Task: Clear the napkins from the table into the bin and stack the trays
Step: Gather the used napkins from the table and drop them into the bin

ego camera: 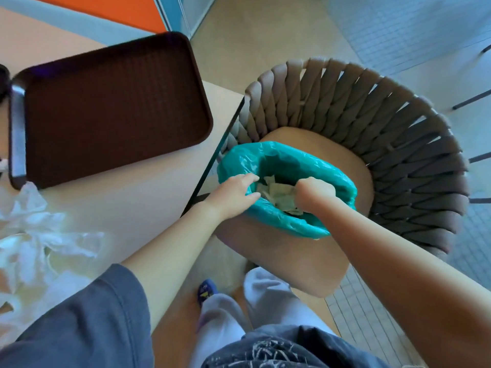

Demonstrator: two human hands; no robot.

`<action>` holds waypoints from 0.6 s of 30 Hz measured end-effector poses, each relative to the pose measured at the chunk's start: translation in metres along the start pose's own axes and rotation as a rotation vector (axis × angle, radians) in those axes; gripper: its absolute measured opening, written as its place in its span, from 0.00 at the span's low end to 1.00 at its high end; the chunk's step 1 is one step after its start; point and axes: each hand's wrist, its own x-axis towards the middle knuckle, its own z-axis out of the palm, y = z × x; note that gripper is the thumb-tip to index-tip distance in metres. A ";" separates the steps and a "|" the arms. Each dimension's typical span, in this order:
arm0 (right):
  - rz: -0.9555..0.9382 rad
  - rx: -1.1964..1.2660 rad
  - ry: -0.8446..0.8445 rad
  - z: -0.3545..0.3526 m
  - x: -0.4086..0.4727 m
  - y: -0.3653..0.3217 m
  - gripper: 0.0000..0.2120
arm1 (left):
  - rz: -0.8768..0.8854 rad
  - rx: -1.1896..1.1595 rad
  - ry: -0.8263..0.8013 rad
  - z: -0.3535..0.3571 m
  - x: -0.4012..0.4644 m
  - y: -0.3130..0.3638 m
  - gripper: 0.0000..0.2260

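A bin lined with a teal bag [337, 179] stands on the seat of a chair beside the table. Crumpled napkins [279, 195] lie inside it. My right hand [314, 195] is down in the bin's mouth, its fingers curled into the napkins. My left hand [233, 195] rests on the near left rim of the bag with its fingers spread. A dark brown tray [111, 112] lies on the table to the left, and part of a second tray [17, 134] sticks out under its left edge. Several white napkins [45, 243] lie crumpled on the table at the lower left.
The woven grey chair [385, 123] curves round the bin at the right, with its tan seat [305, 261] under the bin. The table's dark edge [220, 152] runs just left of the bin. My legs and one blue shoe [207, 290] are below.
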 end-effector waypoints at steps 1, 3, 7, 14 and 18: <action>-0.002 -0.007 0.005 -0.001 -0.001 -0.002 0.10 | -0.007 0.003 0.013 -0.001 -0.005 -0.003 0.20; -0.025 -0.015 0.028 -0.004 -0.005 -0.010 0.11 | -0.009 -0.009 0.056 -0.003 -0.017 -0.007 0.19; -0.125 0.007 0.123 -0.010 -0.015 -0.042 0.12 | -0.006 -0.019 0.191 -0.012 -0.050 -0.022 0.17; -0.206 0.063 0.359 -0.027 -0.035 -0.127 0.12 | 0.039 -0.009 0.446 -0.027 -0.124 -0.062 0.10; -0.296 0.159 0.504 -0.031 -0.052 -0.181 0.10 | -0.009 -0.007 0.594 -0.037 -0.166 -0.095 0.09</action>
